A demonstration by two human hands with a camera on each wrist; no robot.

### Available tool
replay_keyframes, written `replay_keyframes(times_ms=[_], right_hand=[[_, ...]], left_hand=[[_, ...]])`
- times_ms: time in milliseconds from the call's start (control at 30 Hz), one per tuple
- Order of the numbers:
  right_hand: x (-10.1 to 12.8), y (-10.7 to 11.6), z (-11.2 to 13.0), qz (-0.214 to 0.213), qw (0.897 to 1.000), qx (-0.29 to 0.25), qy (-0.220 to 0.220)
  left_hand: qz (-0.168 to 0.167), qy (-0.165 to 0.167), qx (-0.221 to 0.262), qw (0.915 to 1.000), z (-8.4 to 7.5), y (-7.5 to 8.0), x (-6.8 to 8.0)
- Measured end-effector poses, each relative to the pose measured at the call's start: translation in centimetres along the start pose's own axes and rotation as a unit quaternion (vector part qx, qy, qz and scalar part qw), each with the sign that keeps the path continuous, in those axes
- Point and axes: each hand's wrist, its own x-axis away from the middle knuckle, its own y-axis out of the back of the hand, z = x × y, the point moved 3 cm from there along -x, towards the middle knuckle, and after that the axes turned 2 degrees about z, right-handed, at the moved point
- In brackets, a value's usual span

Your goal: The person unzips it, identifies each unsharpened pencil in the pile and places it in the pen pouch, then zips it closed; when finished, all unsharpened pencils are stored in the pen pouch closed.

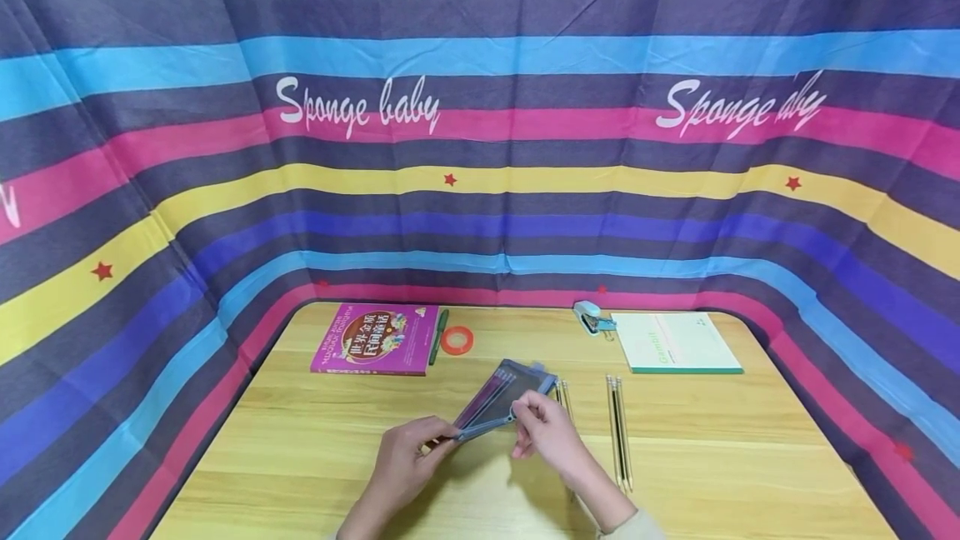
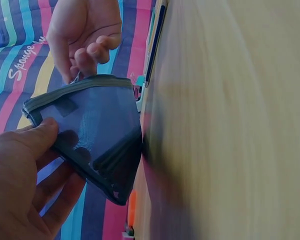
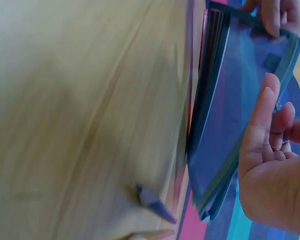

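A dark blue mesh zip pencil case (image 1: 487,407) is held tilted up over the table in the head view. Several pencils (image 3: 212,75) show through its mesh along the lower side. My left hand (image 1: 408,458) grips one end, thumb on the near face and fingers behind in the left wrist view. At the zipper edge, my right hand (image 1: 550,433) pinches the zipper pull with thumb and index finger. Several pencils (image 1: 619,432) lie side by side to the right of that hand. More pencils (image 1: 564,397) lie partly hidden behind the case and the hand.
At the back left lie a pink book (image 1: 375,340), a green pen (image 1: 438,337) and a red-orange ring (image 1: 457,340), perhaps a tape roll. A light blue stapler (image 1: 592,319) and a pale green notebook (image 1: 677,342) occupy the back right. Striped cloth (image 1: 480,223) walls the table's far and side edges.
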Motion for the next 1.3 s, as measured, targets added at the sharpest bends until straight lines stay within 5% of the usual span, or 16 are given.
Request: replay_keyframes(times_ms=[833,1300], right_hand=[[-1.0,1.7,-1.8,-0.024,0.999,0.031,-0.026],[-1.0,2.2,-1.8,-0.041,0.998,0.043,-0.025]], left_hand=[[-0.004,0.007,-0.037,0.9993,0.7,1.0,0.9],[-0.002,0.046,-0.045,0.9979,1.5,1.7,1.3]])
